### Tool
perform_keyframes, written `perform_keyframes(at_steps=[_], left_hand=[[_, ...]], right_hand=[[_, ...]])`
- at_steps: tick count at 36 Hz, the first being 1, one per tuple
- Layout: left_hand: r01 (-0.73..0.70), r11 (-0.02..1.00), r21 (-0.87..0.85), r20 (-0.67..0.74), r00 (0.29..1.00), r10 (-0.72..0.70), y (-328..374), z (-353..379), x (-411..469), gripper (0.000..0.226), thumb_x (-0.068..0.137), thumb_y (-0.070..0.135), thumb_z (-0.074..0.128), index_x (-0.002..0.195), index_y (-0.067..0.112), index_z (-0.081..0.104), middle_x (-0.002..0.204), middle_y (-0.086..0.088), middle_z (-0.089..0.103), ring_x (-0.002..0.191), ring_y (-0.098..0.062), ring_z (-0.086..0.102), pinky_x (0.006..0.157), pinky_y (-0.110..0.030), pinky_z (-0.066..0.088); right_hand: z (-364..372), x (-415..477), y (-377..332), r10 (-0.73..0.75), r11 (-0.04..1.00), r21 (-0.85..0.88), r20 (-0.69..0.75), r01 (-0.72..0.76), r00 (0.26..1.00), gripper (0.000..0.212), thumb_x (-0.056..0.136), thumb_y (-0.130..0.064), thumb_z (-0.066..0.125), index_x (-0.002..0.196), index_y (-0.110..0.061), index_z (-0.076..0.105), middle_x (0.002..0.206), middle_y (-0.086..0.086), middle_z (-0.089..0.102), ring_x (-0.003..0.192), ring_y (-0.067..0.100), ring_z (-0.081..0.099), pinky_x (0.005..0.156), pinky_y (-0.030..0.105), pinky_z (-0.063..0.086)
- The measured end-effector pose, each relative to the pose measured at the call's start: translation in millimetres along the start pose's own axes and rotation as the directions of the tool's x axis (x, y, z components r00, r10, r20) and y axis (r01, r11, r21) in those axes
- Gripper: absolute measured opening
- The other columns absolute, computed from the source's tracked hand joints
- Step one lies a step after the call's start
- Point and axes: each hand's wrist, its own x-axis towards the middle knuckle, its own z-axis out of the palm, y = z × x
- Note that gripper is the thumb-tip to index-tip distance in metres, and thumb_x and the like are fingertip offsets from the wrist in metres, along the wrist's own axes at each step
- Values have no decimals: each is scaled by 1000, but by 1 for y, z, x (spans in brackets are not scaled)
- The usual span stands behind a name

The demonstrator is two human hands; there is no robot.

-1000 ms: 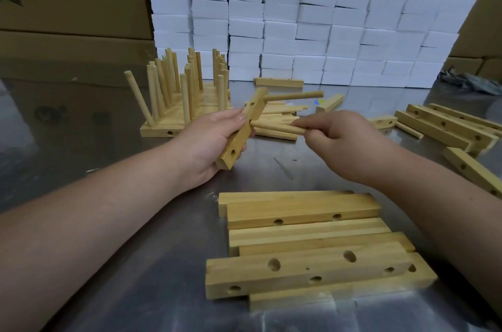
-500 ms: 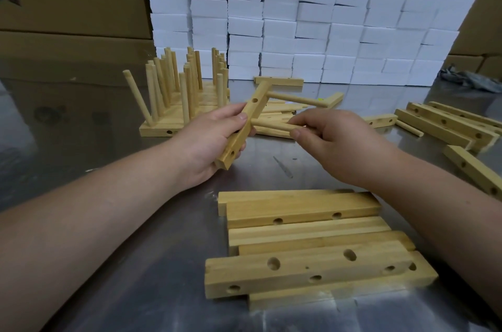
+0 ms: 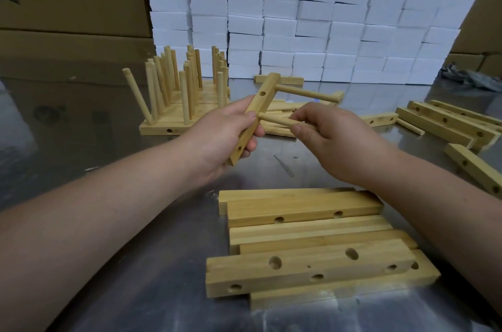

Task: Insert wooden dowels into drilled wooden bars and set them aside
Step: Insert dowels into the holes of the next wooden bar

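Steel worktop (image 3: 68, 146), white blocks (image 3: 298, 19) at 12. Gripping tilted drilled bar (image 3: 259, 103) in left hand (image 3: 222, 141), centre (one dowel (image 3: 307, 93) already seated up top). Pinching second dowel (image 3: 274, 121) with right hand (image 3: 336, 146), tip at bar's middle hole. Finished racks (image 3: 163, 127) at 10, bare bars (image 3: 304, 206) at 6.

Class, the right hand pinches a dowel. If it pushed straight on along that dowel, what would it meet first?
The drilled bar in the left hand; the dowel tip looks to touch its face, though depth is unclear.
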Motion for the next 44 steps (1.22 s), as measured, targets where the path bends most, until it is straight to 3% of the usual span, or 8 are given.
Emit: perform_keyframes(at_steps=[7, 15, 24, 31, 36, 40, 42, 44], left_hand=[[-74, 995, 67, 22, 997, 73, 3, 2, -1, 36, 99, 14, 35, 96, 46, 52, 65, 5, 55, 55, -7, 47, 58, -22, 41], [-141, 974, 177, 30, 990, 138, 5, 1, -4, 39, 99, 17, 35, 96, 53, 49, 66, 8, 54, 57, -6, 48, 63, -24, 42], [-161, 936, 312, 11, 986, 166, 7, 3, -6, 41, 99, 20, 36, 93, 60, 42, 70, 9, 56, 63, -5, 50, 71, -26, 43], [-130, 964, 232, -100, 983, 157, 5, 5, -5, 34, 99, 17, 36, 100, 51, 45, 71, 6, 55, 67, -10, 46, 71, -29, 40], [-5, 982, 190, -268, 962, 57, -2, -4, 3, 21, 99, 19, 39, 98, 29, 57, 72, 7, 62, 64, -10, 49, 66, -28, 40], [27, 996, 81, -353, 936, 3, -5, -9, 9, 24, 98, 19, 38, 89, 22, 60, 68, 6, 62, 55, -10, 47, 54, -25, 35], [35, 998, 59, -363, 932, -12, -6, -10, 10, 24, 98, 19, 38, 89, 23, 59, 67, 6, 63, 54, -9, 48, 51, -23, 36], [37, 998, 54, -350, 936, -16, -8, -11, 10, 23, 98, 19, 38, 89, 22, 59, 68, 6, 63, 54, -9, 48, 51, -24, 36]], right_hand=[[-3, 0, -3, 82, 969, 237, -32, -72, 996, 25, 96, -29, 47, 72, -34, 52, 52, -16, 52, 51, -1, 46, 54, 26, 33], [-2, 1, -5, 248, 811, 546, 5, -210, 969, 28, 95, -27, 49, 73, -27, 66, 39, -10, 38, 42, 10, 40, 57, 31, 38], [3, 8, 4, 253, 665, 706, 96, -245, 963, 29, 97, -21, 48, 77, -12, 68, 39, -9, 33, 38, 9, 31, 50, 28, 36], [4, 16, 7, 206, 574, 758, 231, -309, 951, 34, 99, -30, 41, 87, -8, 64, 44, -8, 36, 40, 10, 32, 44, 19, 36], [1, 20, 16, 234, 467, 789, 326, -400, 916, 51, 97, -52, 25, 104, -14, 58, 55, 5, 61, 49, 17, 55, 53, 24, 47], [12, 21, 24, 322, 642, 685, 167, -344, 932, 35, 100, -34, 32, 108, -14, 61, 69, -4, 66, 70, 15, 60, 67, 23, 45], [14, 20, 31, 283, 820, 504, 56, -272, 957, 26, 99, -23, 39, 110, -22, 63, 95, -17, 63, 98, 8, 54, 79, 9, 39], [15, 18, 37, 199, 920, 320, 119, -227, 973, 31, 99, -20, 41, 125, -23, 58, 128, -18, 50, 124, 3, 39, 91, 1, 22]])
